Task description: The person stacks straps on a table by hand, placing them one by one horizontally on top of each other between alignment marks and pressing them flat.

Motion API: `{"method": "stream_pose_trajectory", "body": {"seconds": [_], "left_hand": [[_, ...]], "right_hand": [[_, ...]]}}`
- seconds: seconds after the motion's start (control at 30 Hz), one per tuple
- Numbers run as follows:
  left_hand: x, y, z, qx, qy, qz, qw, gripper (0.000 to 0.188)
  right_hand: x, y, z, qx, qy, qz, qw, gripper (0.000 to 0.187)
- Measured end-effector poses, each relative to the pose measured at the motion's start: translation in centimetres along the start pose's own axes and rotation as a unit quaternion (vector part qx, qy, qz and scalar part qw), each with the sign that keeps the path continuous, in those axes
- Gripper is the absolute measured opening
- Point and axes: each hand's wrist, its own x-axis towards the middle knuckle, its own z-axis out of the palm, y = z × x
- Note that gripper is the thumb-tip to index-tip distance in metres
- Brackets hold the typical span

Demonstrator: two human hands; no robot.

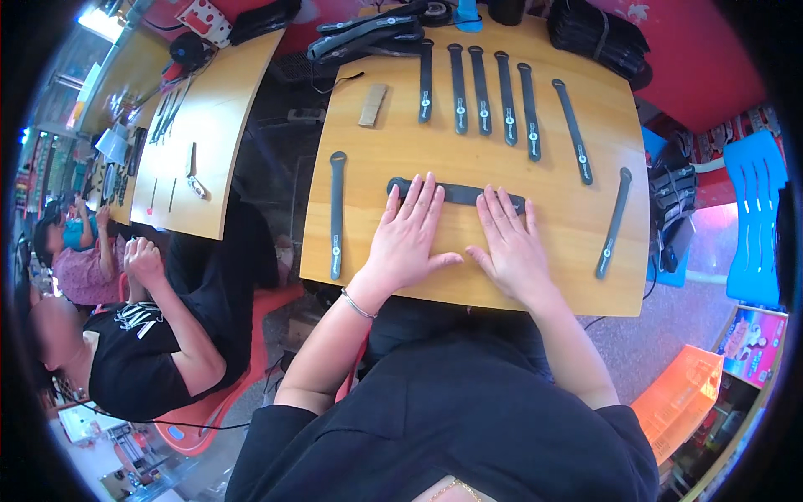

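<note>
In the head view, the strap (462, 194) lies crosswise beneath the fingertips of both hands, its middle bare between them. The left hand (406, 243) is spread flat, palm down, clutching nothing; the right hand (512, 251) is likewise flat, fingers extended, gripping nothing. The work looks like smoothing: even pressure from both sets of fingers, drawn outward from the middle toward each end, should keep it straight, and light contact should avoid skewing it. Nine single straps can be counted on the table (493, 294): this one; five in a row (480, 92) beyond the hands; one slanted strap (573, 132) beyond and right of the right hand; one side strap (615, 224) farther right; and one upright strap (336, 216) left of the left hand. One tan block (373, 105) sits beyond the left hand. Farther off are one heap (368, 38) and one bundle (598, 38), their pieces too overlapped to count.
</note>
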Motion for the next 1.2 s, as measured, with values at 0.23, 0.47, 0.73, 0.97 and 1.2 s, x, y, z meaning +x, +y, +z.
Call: {"method": "stream_pose_trajectory", "body": {"seconds": [0.23, 0.47, 0.73, 0.97, 1.2], "left_hand": [[-0.2, -0.2, -2.0, -0.059, -0.006, 0.062, 0.996, 0.087], [-3.1, 4.4, -11.5, -0.486, -0.008, 0.176, 0.856, 0.038], [-12.1, 10.4, -23.5, -0.7, 0.212, 0.353, 0.583, 0.028], [-17.1, 15.2, -25.5, -0.666, 0.43, 0.354, 0.497, 0.022], [-13.8, 10.5, -26.5, -0.755, 0.419, 0.398, 0.31, 0.009]], "right_hand": [[-1.0, 0.9, -1.1, 0.077, 0.023, 0.002, 0.997, 0.071], [-6.6, 4.8, -5.2, 0.137, 0.109, 0.142, 0.974, 0.067], [-10.4, 6.6, -6.6, 0.097, 0.227, 0.203, 0.947, 0.07], [-11.6, 4.7, -6.2, 0.036, 0.197, 0.201, 0.959, 0.068], [-9.4, -4.5, -7.8, 0.1, 0.222, -0.016, 0.97, 0.061]]}}
